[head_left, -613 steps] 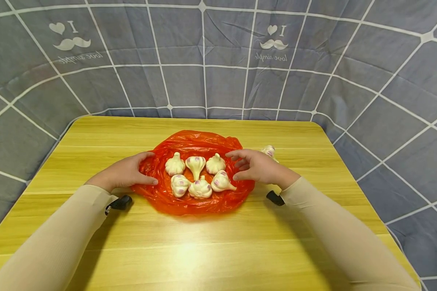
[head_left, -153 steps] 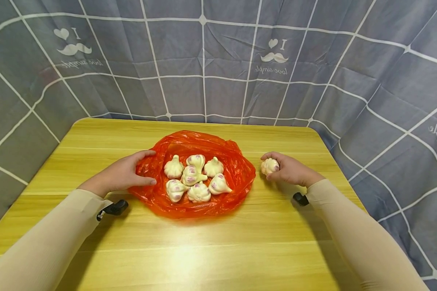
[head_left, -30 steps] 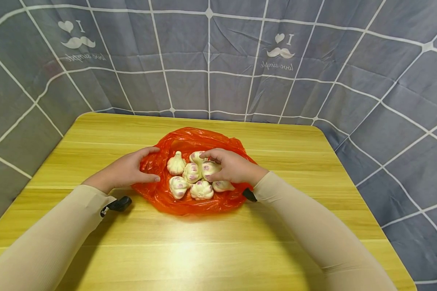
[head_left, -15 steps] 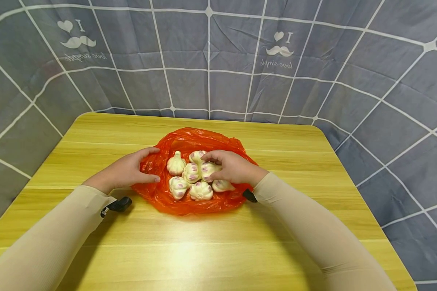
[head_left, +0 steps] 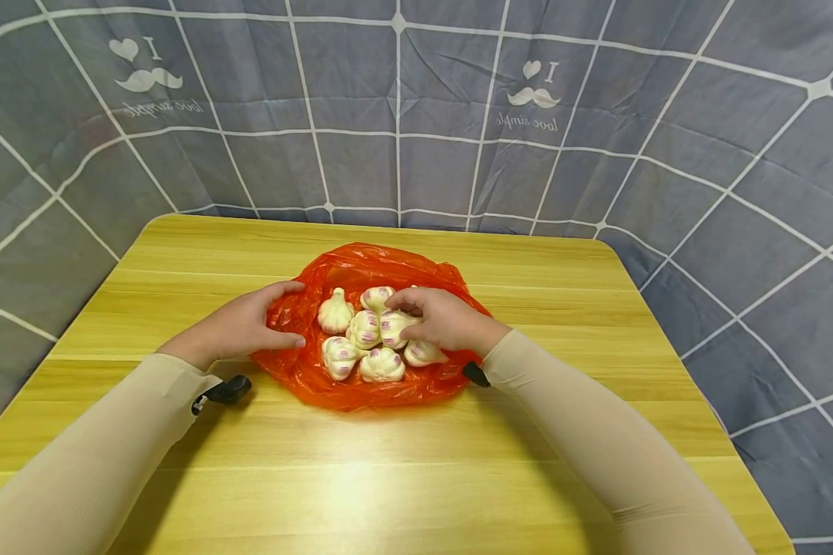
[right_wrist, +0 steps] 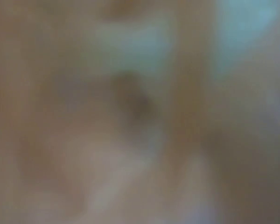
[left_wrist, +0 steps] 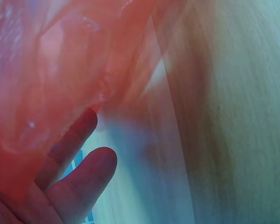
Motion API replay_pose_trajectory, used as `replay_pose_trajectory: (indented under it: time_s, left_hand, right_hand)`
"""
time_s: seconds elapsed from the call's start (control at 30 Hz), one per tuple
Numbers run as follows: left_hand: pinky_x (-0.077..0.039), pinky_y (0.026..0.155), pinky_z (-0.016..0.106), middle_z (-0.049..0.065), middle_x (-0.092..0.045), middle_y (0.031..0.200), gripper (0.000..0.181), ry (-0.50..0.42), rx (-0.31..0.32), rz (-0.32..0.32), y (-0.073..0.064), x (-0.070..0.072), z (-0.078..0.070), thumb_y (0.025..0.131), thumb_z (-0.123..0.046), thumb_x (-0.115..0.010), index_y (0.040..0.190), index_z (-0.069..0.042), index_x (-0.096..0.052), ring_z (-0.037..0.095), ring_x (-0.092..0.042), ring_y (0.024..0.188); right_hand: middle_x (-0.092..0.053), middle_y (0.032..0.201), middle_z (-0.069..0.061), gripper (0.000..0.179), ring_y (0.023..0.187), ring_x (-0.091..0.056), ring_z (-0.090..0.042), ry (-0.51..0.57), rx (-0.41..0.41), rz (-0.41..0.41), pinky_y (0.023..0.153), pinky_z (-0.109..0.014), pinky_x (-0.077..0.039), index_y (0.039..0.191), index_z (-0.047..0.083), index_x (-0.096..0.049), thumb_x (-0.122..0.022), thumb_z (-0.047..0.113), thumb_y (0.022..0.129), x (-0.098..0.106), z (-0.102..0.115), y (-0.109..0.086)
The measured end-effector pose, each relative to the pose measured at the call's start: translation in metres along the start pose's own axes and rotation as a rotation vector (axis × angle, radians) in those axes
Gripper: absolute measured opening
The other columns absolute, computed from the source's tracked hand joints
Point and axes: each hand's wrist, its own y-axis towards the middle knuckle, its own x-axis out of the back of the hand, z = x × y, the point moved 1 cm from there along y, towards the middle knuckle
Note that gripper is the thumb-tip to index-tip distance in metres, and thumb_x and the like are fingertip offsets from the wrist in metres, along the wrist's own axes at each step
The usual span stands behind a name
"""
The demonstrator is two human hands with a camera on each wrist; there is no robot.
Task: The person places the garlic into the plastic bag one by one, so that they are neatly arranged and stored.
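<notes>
Several white garlic bulbs with purple marks, one of them a garlic bulb (head_left: 335, 311) at the left, lie in an opened red plastic bag (head_left: 361, 397) on the table. My right hand (head_left: 447, 320) reaches in from the right. Its thumb and fingers grip a garlic bulb (head_left: 394, 329) on top of the pile and partly cover the bulbs behind. At the bag's left edge, my left hand (head_left: 239, 324) rests with thumb and fingers spread. In the left wrist view, its fingers (left_wrist: 91, 179) lie against the red film. The right wrist view is only a blur.
The bag stands near the middle of a light wooden table (head_left: 361, 478). A grey curtain (head_left: 347, 69) with white grid lines hangs around the table's far side and both ends. Each wrist carries a black camera mount (head_left: 225, 390).
About five seconds ago, the right hand held a garlic bulb on the table right of the bag; now it holds one inside. Over the last second, that bulb shifted slightly left; the left hand stayed put.
</notes>
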Motion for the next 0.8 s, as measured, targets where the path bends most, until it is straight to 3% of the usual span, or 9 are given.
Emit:
replay_pose_trajectory:
  time_s: [0.8]
  left_hand:
    - [-0.052,0.110,0.060,0.026,-0.050,0.155,0.095,0.016,-0.013,-0.007,-0.0010,0.0005,-0.0025,0.088,-0.034,-0.087,0.162,-0.008,-0.033,0.045,-0.058,0.134]
  right_hand:
    - [-0.066,0.143,-0.004,0.050,0.135,-0.062,-0.026,0.049,0.009,-0.025,0.117,-0.042,-0.050,0.141,0.012,-0.063,-0.079,0.014,0.094,0.0069,-0.0005,-0.0065]
